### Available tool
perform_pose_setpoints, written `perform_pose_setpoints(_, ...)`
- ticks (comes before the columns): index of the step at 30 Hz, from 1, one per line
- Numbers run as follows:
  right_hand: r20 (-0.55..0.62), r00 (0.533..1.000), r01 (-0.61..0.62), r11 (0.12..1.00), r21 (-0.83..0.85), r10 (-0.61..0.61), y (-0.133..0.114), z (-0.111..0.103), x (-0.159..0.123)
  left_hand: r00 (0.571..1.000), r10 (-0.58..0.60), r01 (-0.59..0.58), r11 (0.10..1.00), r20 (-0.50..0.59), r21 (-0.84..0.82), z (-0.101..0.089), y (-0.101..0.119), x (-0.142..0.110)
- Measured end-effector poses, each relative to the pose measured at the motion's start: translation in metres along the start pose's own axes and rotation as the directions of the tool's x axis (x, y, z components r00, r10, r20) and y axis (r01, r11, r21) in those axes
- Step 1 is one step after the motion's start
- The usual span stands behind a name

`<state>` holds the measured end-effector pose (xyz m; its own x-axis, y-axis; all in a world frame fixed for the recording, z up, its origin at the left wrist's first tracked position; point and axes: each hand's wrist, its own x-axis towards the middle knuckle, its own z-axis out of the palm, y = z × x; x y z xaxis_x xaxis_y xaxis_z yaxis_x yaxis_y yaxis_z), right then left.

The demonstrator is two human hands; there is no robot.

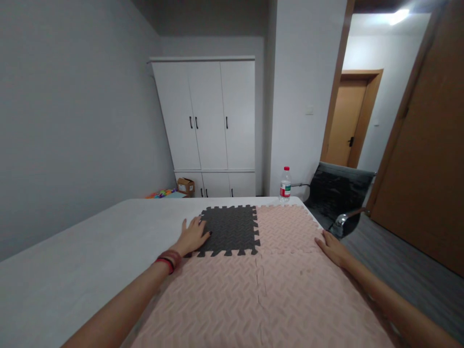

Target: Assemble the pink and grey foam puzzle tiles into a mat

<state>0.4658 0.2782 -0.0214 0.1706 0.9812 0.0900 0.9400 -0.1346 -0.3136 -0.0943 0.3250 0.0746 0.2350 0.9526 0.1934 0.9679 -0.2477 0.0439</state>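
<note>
Several interlocking foam mat tiles lie joined on a white table (90, 241). One dark grey tile (232, 229) sits at the far left of the set, beside pink tiles (261, 295). My left hand (194, 236) lies flat with fingers spread on the grey tile's left edge; red bands circle its wrist. My right hand (331, 247) rests flat, fingers stretched, on the right edge of the far pink tile (286, 224), near the table's right edge.
A water bottle with a red cap (285, 184) stands at the table's far edge. A black office chair (337, 198) is at the right, a white wardrobe (210, 121) behind, a cardboard box (185, 186) and colourful toys on the floor. A brown door (427, 159) stands open at right.
</note>
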Motion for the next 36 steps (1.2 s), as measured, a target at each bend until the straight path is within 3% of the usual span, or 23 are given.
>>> perform_pose_setpoints(3,-0.010,1.000,-0.008,1.000,0.010,0.008,0.001,0.000,0.001,0.985,0.171,-0.171,0.985,-0.018,-0.002,0.001,0.053,0.063)
perform_pose_setpoints(6,-0.012,1.000,-0.015,0.999,0.038,0.015,-0.001,-0.002,0.000,0.964,0.267,-0.267,0.963,0.013,-0.035,0.022,0.111,0.118)
perform_pose_setpoints(10,0.001,1.000,-0.025,0.997,0.074,0.025,-0.005,-0.003,-0.002,0.961,0.272,-0.269,0.961,0.044,-0.059,0.060,0.157,0.150)
perform_pose_setpoints(14,0.011,1.000,-0.029,0.997,0.072,0.029,-0.006,-0.003,-0.003,0.960,0.273,-0.269,0.961,0.065,-0.063,0.079,0.159,0.158)
perform_pose_setpoints(21,0.012,1.000,-0.022,0.995,0.096,0.021,-0.007,-0.005,-0.001,0.979,0.190,-0.187,0.981,0.068,-0.042,0.088,0.162,0.178)
perform_pose_setpoints(26,-0.001,0.999,-0.043,0.992,0.115,0.043,-0.008,-0.006,-0.002,0.985,0.165,-0.162,0.985,0.048,-0.064,0.090,0.174,0.177)
perform_pose_setpoints(31,0.015,0.999,-0.048,0.996,0.076,0.047,-0.010,-0.010,-0.006,0.960,0.275,-0.270,0.957,0.042,-0.109,0.071,0.175,0.148)
perform_pose_setpoints(36,-0.006,1.000,-0.025,0.999,0.039,0.026,-0.012,-0.011,-0.008,0.910,0.409,-0.396,0.906,0.069,-0.150,0.062,0.158,0.085)
